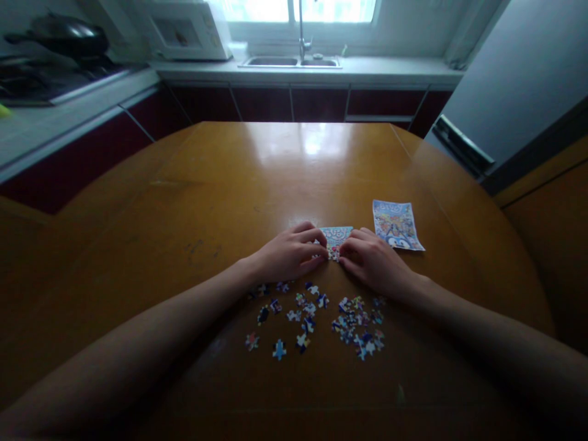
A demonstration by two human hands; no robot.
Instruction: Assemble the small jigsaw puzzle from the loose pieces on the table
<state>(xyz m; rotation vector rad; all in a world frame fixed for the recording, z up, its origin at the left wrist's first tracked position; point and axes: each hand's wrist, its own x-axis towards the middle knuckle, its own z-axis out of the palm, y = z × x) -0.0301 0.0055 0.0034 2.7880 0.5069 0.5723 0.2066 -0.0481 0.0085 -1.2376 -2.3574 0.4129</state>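
The left hand (296,250) and right hand (374,260) are curling over a partial jigsaw (337,233), whether pinching I cannot tell; loose jigsaw pieces (309,309) are lying just nearside.

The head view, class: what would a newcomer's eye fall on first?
Probably the bare left hand and bare right hand, flanking a small, partly pale-blue jigsaw section. Loose multicoloured jigsaw pieces lie nearer the viewer on the glossy brown wooden table; a colourful rectangular sheet lies just beyond the right hand.

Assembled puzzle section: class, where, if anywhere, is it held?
The left hand and right hand are at the left and right sides of the puzzle section; whether either grips it cannot be told.
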